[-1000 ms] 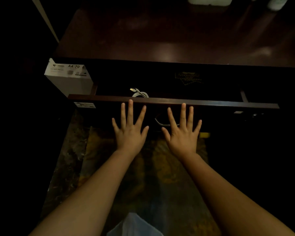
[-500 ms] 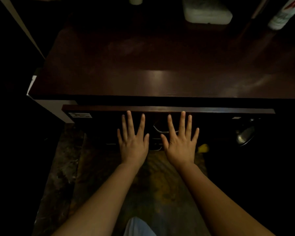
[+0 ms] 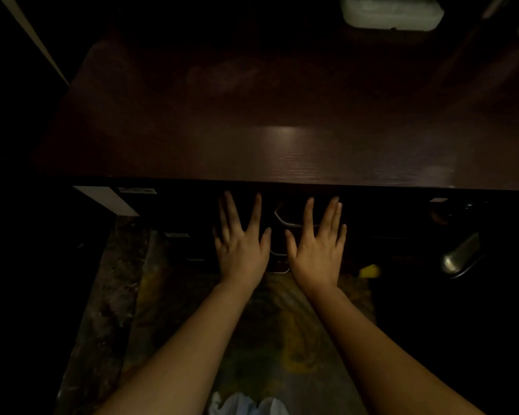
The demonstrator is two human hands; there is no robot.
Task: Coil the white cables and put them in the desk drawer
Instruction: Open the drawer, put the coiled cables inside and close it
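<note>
The desk drawer (image 3: pixel 372 211) is pushed in under the dark wooden desk top (image 3: pixel 282 139), so its front sits flush below the desk edge. My left hand (image 3: pixel 240 244) lies flat on the drawer front with fingers spread, left of the metal handle (image 3: pixel 288 220). My right hand (image 3: pixel 318 247) lies flat the same way, just right of that handle. Neither hand holds anything. The white cables are hidden from view.
A white box (image 3: pixel 108 199) stands at the desk's left end. A pale rectangular object (image 3: pixel 390 13) sits at the back of the desk. Low on the right are a metal bowl-shaped thing (image 3: pixel 459 256) and a small yellow object (image 3: pixel 369 271). Patterned floor lies below.
The drawer has slid fully in under both flat hands. A second ago it stood open with a coiled white cable inside; now the cable is out of sight.
</note>
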